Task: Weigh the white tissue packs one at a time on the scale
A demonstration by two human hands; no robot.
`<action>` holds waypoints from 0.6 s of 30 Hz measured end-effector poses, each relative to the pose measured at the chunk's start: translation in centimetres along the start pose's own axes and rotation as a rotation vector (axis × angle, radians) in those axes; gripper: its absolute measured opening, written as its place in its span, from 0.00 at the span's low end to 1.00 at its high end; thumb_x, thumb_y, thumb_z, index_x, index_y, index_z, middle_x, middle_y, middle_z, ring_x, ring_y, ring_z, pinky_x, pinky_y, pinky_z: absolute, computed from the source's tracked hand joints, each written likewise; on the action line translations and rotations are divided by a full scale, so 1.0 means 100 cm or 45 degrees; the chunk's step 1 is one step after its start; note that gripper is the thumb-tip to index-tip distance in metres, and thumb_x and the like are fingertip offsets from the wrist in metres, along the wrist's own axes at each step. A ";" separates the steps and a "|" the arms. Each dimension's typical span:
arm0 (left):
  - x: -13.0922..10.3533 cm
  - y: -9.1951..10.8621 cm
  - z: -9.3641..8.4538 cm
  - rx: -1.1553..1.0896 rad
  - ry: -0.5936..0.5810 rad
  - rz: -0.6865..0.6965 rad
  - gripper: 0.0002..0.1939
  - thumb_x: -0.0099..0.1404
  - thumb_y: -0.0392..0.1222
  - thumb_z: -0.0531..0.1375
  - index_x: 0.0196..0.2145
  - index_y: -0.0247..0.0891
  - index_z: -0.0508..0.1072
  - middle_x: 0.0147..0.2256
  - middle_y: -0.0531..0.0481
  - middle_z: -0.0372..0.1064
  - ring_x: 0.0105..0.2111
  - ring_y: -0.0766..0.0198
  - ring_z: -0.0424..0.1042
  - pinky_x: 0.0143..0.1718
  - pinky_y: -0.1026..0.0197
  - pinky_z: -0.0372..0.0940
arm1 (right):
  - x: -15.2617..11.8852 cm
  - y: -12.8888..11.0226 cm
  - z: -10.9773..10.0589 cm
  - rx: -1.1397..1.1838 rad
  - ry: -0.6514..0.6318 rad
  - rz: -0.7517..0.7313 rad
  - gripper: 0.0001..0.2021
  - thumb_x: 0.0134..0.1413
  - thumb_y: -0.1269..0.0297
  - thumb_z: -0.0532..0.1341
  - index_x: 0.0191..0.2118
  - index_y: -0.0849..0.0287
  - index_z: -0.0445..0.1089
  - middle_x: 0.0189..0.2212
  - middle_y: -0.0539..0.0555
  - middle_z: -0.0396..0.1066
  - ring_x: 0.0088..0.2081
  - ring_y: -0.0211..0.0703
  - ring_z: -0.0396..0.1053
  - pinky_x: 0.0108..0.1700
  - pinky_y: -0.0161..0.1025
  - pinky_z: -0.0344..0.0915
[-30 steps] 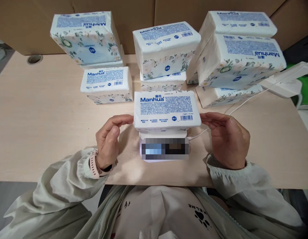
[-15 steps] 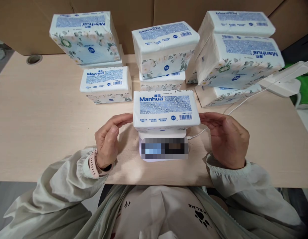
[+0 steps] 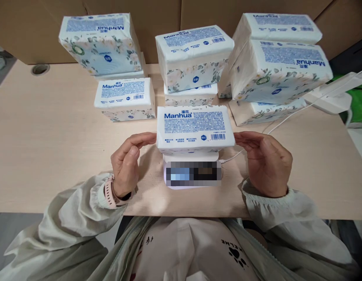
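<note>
A white pack of tissues [image 3: 195,127] with blue Manhua print rests on a small scale [image 3: 172,157], whose display is blurred out. At the pack's left end is my left hand [image 3: 126,164], fingers stretched out and thumb apart. The right end has my right hand [image 3: 268,164] beside it in the same pose, fingers straight. My fingertips reach the pack's two ends; whether they press on it I cannot tell. The scale's plate is mostly hidden under the pack.
Stacked tissue packs stand behind at the left [image 3: 104,50], middle [image 3: 195,58] and right [image 3: 283,74]. A white cable [image 3: 282,120] runs from the scale towards a white power strip [image 3: 330,99]. Cardboard [image 3: 157,23] borders the wooden table [image 3: 52,156] at the back.
</note>
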State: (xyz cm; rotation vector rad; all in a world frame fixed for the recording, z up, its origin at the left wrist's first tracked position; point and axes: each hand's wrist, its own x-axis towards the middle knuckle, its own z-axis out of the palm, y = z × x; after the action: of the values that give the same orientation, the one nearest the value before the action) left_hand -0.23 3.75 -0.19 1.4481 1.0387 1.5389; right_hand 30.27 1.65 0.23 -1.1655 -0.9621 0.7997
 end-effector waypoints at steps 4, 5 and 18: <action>0.001 0.000 0.001 -0.039 0.018 0.020 0.15 0.79 0.51 0.62 0.50 0.46 0.89 0.48 0.45 0.86 0.49 0.52 0.85 0.53 0.51 0.81 | 0.001 0.005 0.001 0.028 -0.028 -0.014 0.12 0.69 0.52 0.67 0.42 0.50 0.87 0.40 0.54 0.87 0.45 0.50 0.85 0.55 0.53 0.82; 0.001 0.001 0.002 -0.057 0.013 0.015 0.15 0.79 0.50 0.62 0.51 0.46 0.88 0.50 0.45 0.86 0.51 0.52 0.85 0.55 0.50 0.81 | 0.001 0.006 0.001 0.033 -0.067 0.008 0.13 0.70 0.51 0.67 0.45 0.49 0.87 0.43 0.54 0.88 0.47 0.51 0.85 0.58 0.54 0.82; 0.029 -0.002 -0.040 0.194 0.646 0.169 0.26 0.80 0.41 0.46 0.43 0.35 0.84 0.42 0.49 0.82 0.45 0.62 0.81 0.50 0.54 0.74 | -0.005 -0.023 0.073 -0.007 -1.237 0.063 0.36 0.73 0.45 0.62 0.80 0.43 0.56 0.81 0.49 0.56 0.79 0.56 0.60 0.80 0.62 0.61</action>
State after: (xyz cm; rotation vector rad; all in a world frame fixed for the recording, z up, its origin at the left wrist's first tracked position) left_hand -4.35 6.32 0.60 1.2714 1.3995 2.0240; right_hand 23.41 3.46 3.21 -0.7732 -1.7182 1.4522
